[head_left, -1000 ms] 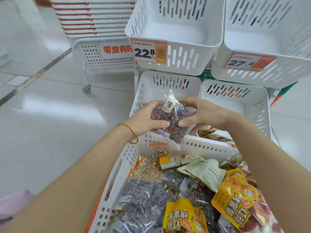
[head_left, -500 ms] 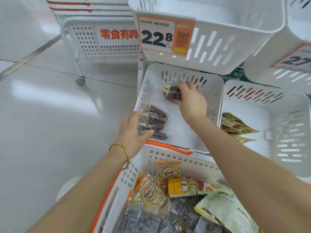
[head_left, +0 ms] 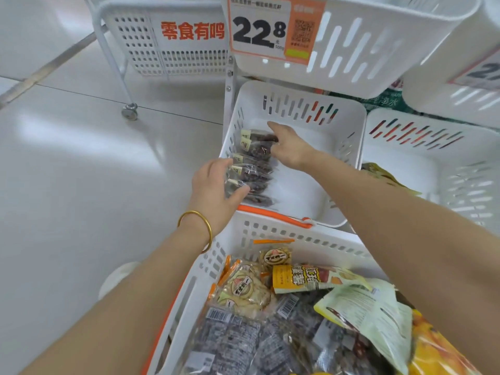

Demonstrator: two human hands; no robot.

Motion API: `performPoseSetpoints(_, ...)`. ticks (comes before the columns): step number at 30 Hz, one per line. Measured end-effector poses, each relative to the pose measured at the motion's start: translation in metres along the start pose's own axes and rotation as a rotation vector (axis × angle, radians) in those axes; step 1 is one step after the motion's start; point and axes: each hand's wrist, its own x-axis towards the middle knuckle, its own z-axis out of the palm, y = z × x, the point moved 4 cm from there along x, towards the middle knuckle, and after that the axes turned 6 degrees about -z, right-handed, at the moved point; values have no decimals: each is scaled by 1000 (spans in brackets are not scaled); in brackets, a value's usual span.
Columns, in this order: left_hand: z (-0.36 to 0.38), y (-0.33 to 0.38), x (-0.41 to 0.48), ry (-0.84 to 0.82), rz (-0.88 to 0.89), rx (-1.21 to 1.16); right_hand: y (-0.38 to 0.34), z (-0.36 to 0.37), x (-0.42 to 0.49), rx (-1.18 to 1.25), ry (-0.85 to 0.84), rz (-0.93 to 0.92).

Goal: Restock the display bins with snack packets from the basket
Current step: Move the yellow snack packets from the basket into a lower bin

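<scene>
- A white wheeled rack point(head_left: 173, 54) with red lettering stands on the floor at 11 o'clock in the view, well apart from the work.
- The left grip point(head_left: 213, 190), a bare hand with a gold bangle point(head_left: 196, 228) at the wrist, is spread. Its fingers lie against the left edge of the packet row and its thumb presses the nearest packets. I judge that it steadies them rather than pinches.
- The dark snack packets point(head_left: 254, 169) stand on edge in a single row along the left wall of the lower left bin point(head_left: 297, 102), running from 6 o'clock to 12 o'clock inside it.
- The right grip point(head_left: 290, 151) is at the row's far end, with one digit stretched toward 11 o'clock and the others bent onto the last packets. I cannot tell whether it pinches one.
- The upper bin point(head_left: 378, 41), at 12 o'clock above, carries a price tag point(head_left: 259, 31) reading 22.8. Its inside is hidden.
- The basket point(head_left: 284, 230), at 6 o'clock, is heaped with mixed packets point(head_left: 297, 277).
- The lower right bin point(head_left: 422, 171), at 3 o'clock, holds only a few yellow packets point(head_left: 389, 178) at its near left side.
- Progress: restocking looks early. One short row is in place, most of that bin's floor is bare, and the basket's stock remains to be shelved.
</scene>
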Motion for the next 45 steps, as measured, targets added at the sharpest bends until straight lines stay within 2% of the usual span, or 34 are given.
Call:
performPoseSetpoints(3, -7, 7, -8, 53, 82, 47, -14, -18, -48, -39, 107, -96)
performPoseSetpoints(5, -12, 11, -17, 92, 138, 96, -29, -32, -99, 2, 234, -164)
performPoseSetpoints(7, -17, 15, -29, 132, 176, 145, -38, -37, -153, 48, 287, -193)
performPoseSetpoints(9, -20, 21, -42, 159, 217, 176, -39, -28, -195, -27, 179, -160)
performPoseSetpoints(12, -24, 31, -66, 145, 266, 210, -16, 5, -220, -406, -208, -33)
performPoseSetpoints(14, -25, 33, -82, 97, 274, 232, 2, 25, -222, -558, -408, 28)
performPoseSetpoints(16, -25, 33, -97, 41, 267, 249, 14, 35, -219, -577, -433, 49)
performPoseSetpoints(20, -26, 29, -121, -86, 252, 245, 13, 41, -219, -647, -237, 58)
performPoseSetpoints(23, -23, 34, -127, -183, 153, 178, 0, 24, -233, -602, -32, -60)
performPoseSetpoints(26, -23, 57, -127, -318, -49, 12, -14, -6, -256, -227, 213, -377)
performPoseSetpoints(29, -12, 81, -134, -554, -240, -206, -17, -29, -280, 178, 304, -488)
performPoseSetpoints(31, 0, 88, -139, -725, -430, -519, -14, -35, -287, 299, 304, -437)
performPoseSetpoints(33, 8, 89, -139, -774, -493, -690, -3, -39, -289, 328, 326, -319)
performPoseSetpoints(36, 10, 80, -128, -685, -420, -615, 25, -40, -292, 209, 422, -53)
performPoseSetpoints(37, 9, 77, -126, -650, -403, -583, 34, -36, -291, 120, 392, 16)
performPoseSetpoints(39, 8, 70, -126, -614, -407, -545, 47, -17, -286, -107, 211, 100)
performPoseSetpoints(41, 10, 66, -130, -625, -420, -548, 53, 5, -279, -216, 48, 165)
performPoseSetpoints(45, 9, 66, -136, -582, -427, -610, 49, 29, -257, -360, -34, 266)
